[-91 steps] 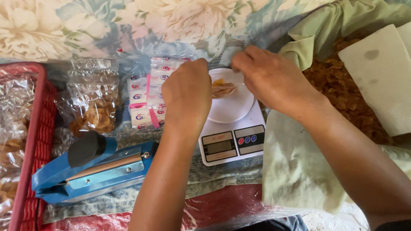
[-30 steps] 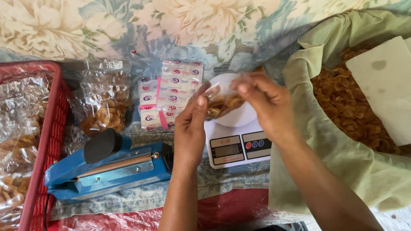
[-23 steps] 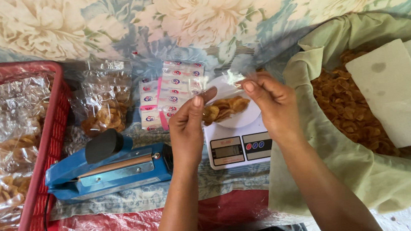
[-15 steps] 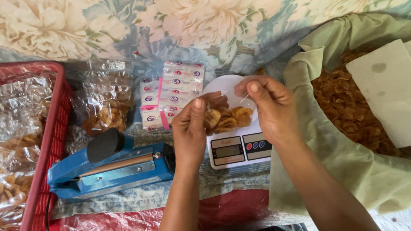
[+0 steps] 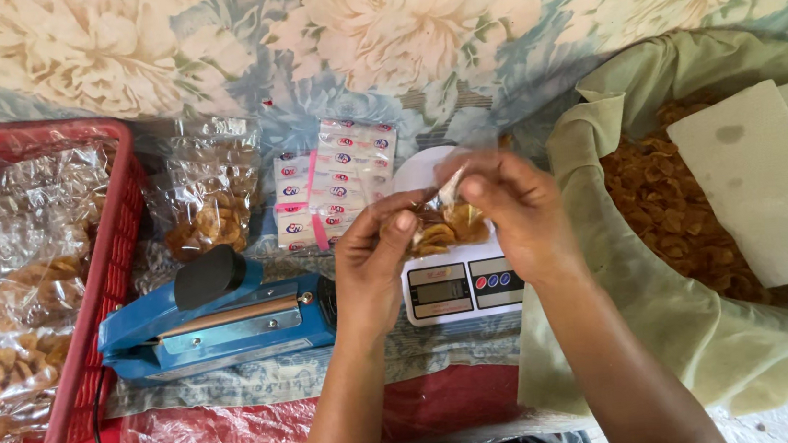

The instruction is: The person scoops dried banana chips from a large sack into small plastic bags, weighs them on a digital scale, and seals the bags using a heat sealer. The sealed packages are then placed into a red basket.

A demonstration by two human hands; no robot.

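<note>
Over scale (image 5: 461,287) — both hands (image 5: 375,271) pinching chip bag (image 5: 440,227)

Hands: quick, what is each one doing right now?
Left hand: fingers pinched shut on the clear bag of chips.
Right hand: fingers pinched shut on the same bag's top edge.

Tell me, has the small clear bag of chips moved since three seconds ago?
Yes. The small clear bag of chips is off the white scale pan, raised between left hand and right hand.
</note>
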